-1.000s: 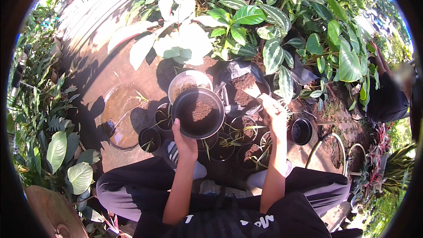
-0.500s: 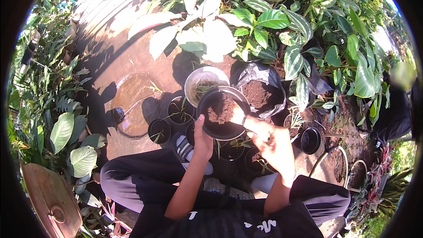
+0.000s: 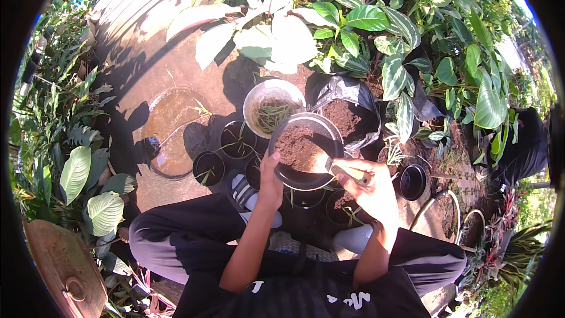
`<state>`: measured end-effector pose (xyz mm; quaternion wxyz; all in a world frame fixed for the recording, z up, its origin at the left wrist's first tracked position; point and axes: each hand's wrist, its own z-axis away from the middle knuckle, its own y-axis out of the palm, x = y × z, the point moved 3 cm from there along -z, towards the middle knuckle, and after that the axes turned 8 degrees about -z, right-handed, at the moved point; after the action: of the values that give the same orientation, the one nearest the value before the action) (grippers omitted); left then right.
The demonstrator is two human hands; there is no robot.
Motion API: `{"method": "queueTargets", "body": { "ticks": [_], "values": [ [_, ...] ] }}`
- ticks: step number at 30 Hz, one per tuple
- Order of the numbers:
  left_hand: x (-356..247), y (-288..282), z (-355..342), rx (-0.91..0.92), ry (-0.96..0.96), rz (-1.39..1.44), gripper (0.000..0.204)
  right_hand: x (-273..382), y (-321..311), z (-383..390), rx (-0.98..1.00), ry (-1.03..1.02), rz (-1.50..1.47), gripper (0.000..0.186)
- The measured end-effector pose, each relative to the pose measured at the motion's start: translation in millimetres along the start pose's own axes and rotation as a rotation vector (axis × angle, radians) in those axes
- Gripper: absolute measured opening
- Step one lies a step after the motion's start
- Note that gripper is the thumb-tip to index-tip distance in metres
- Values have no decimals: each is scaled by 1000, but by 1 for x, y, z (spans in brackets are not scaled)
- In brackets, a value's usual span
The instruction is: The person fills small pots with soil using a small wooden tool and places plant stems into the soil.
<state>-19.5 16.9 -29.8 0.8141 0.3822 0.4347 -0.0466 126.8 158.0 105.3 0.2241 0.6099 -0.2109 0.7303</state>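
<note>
My left hand (image 3: 271, 179) grips the left side of a black pot (image 3: 300, 181) partly filled with loose brown soil (image 3: 297, 144). A trowel with a wooden handle (image 3: 352, 174) is in my right hand (image 3: 374, 194), its pale blade resting inside that pot's right side. Just behind is a white bowl (image 3: 253, 103) holding thin grassy cuttings (image 3: 273, 112). To its right, a black bag (image 3: 368, 97) contains more soil (image 3: 341, 118). Small black pots with thin plants (image 3: 209, 168) stand under and around my hands.
A round water-covered tray (image 3: 170, 153) lies left, leafy plants (image 3: 406, 41) crowd both sides and the back. An empty-looking black pot (image 3: 412, 181) and a pale hose (image 3: 424, 212) are at right. A co-worker in dark clothing (image 3: 518, 153) is at the far right edge.
My right hand and trowel have moved from by the soil bag down into the held pot. The pot sits further right in the picture, and more soil shows in it.
</note>
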Motion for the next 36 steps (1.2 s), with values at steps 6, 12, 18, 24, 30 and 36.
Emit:
{"method": "queueTargets", "body": {
  "ticks": [6,12,18,24,30,36],
  "values": [
    [4,5,1,-2,-5,-67,59,7,11,0,-71,-44,229,26],
    [4,5,2,59,-65,-62,61,7,2,2,128,-48,241,25],
    [6,8,0,36,-55,-50,58,-16,-18,-7,-14,-48,49,22],
    [-6,-2,0,-179,132,56,53,1,-39,5,-141,-24,-149,26],
    [-23,-4,3,-372,181,5,56,-54,-85,-29,-451,-101,-206,26],
    [-25,7,0,-353,179,84,57,-240,-109,-112,-735,-108,286,27]
  ]
}}
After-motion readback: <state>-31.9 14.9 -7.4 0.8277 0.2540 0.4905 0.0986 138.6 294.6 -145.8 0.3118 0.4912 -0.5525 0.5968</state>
